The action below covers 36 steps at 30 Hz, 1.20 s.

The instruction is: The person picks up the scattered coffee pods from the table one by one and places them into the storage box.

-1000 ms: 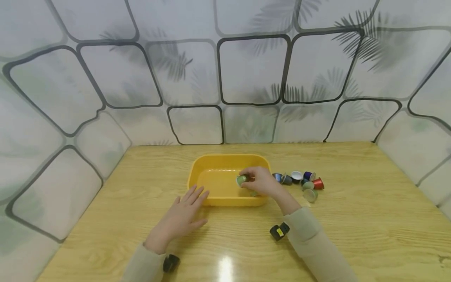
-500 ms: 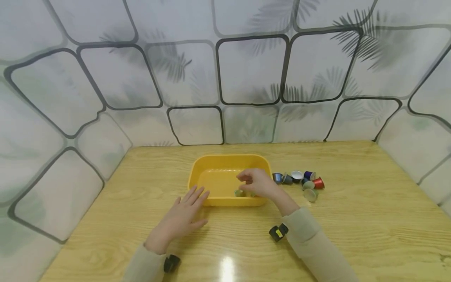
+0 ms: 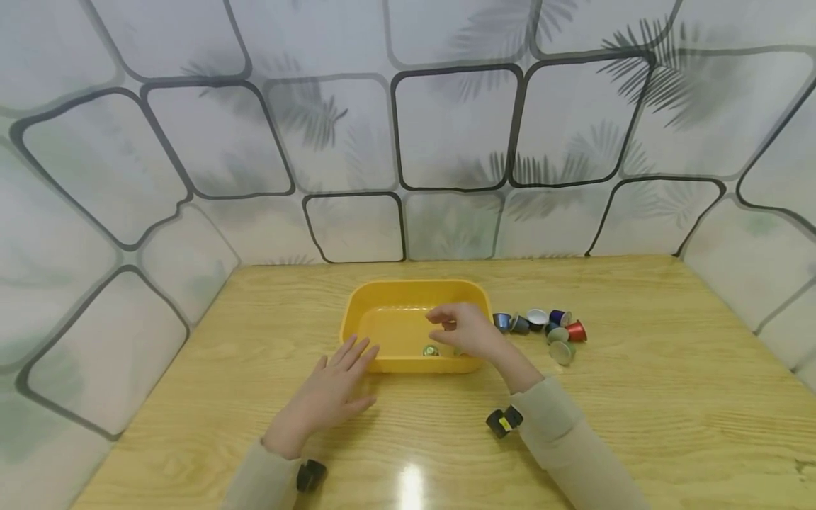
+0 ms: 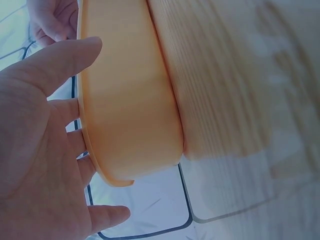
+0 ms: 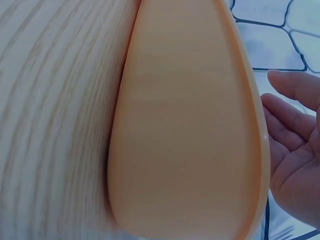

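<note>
A yellow plastic tray (image 3: 382,365) stands on the wooden table. My left hand (image 3: 325,389) lies at its front left corner, fingers spread over the rim; the left wrist view shows the thumb (image 4: 75,57) on the near side. Over the tray's right part hovers my right hand (image 3: 468,331), thumb and fingers parted with nothing between them. Below its fingertips a green coffee capsule (image 3: 431,350) sits on the tray floor near the front wall. Another greenish capsule (image 3: 457,351) is partly hidden under the right hand. In the right wrist view the tray wall (image 5: 185,125) hides the tray's inside.
Right of the tray lies a loose group of coffee capsules: a blue one (image 3: 501,322), a white-topped one (image 3: 537,319), a red one (image 3: 576,331), a pale green one (image 3: 562,353) and several others. A patterned wall (image 3: 459,227) rises behind the table.
The right hand has let go of the green capsule, which dropped to the tray floor and turned. The right fingers have parted slightly. My left hand has stayed in place.
</note>
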Each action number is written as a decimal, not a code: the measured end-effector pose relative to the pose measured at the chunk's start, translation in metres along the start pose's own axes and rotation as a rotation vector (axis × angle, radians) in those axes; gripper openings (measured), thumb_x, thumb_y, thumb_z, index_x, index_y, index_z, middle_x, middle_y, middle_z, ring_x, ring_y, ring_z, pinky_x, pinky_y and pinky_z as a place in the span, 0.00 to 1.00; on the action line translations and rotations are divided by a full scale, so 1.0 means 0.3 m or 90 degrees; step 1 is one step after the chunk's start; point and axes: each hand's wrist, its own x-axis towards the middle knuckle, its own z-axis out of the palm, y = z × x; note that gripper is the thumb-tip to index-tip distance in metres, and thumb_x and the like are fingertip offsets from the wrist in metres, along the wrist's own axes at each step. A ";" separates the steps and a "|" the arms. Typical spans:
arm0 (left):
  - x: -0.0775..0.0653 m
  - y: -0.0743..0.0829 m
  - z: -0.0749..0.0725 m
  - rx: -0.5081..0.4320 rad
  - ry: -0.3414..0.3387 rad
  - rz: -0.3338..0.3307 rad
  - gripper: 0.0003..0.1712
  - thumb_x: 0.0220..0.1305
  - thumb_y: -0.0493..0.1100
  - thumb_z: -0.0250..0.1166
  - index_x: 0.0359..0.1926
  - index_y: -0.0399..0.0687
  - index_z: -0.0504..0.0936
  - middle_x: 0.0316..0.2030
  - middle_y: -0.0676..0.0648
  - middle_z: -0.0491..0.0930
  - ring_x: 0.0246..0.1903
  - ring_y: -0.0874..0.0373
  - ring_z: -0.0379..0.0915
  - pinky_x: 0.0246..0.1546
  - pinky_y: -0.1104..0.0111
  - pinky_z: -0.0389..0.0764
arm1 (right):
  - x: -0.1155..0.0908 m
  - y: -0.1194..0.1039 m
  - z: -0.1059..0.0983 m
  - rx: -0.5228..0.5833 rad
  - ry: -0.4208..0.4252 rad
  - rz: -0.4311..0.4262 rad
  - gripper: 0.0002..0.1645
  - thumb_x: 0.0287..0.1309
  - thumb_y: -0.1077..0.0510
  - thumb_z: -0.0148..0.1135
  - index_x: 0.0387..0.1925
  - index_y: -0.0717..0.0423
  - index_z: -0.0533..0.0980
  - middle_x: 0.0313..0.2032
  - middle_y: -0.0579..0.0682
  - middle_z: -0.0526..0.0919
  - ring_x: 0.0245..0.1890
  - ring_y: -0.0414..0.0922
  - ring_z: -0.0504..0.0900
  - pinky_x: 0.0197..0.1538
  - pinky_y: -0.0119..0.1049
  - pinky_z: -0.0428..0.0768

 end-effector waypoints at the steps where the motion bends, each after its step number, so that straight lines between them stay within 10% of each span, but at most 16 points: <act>1: 0.000 -0.001 0.001 0.001 0.000 0.000 0.42 0.56 0.54 0.59 0.67 0.45 0.52 0.66 0.43 0.48 0.65 0.48 0.36 0.51 0.38 0.52 | -0.001 -0.001 0.000 0.007 0.001 0.003 0.20 0.53 0.63 0.60 0.48 0.67 0.73 0.47 0.59 0.76 0.48 0.51 0.73 0.49 0.37 0.72; 36: -0.001 0.007 -0.010 0.005 -0.004 -0.001 0.41 0.57 0.54 0.60 0.66 0.44 0.54 0.66 0.42 0.49 0.65 0.47 0.38 0.51 0.38 0.52 | -0.086 -0.028 -0.068 0.029 0.048 -0.006 0.24 0.53 0.58 0.60 0.52 0.62 0.71 0.50 0.59 0.74 0.51 0.53 0.71 0.52 0.43 0.69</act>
